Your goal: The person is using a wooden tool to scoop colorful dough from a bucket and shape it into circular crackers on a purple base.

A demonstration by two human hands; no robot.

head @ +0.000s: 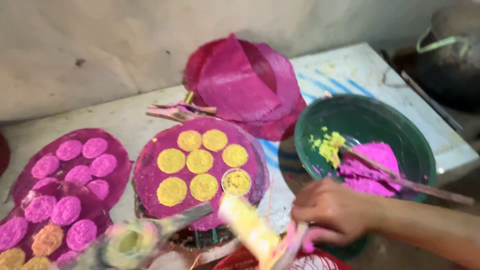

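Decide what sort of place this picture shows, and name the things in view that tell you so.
Probably a small, informal craft or food-colouring workspace. Magenta discs carry rounds of yellow powder, a green bowl holds pink and yellow powder, and the worn white table stands against a rough wall. The right hand works over it.

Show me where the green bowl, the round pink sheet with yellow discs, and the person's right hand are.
green bowl [380,112]: head view, on its bare inner wall.
round pink sheet with yellow discs [150,175]: head view, on its bare left part.
right hand [332,210]: head view, on its back.
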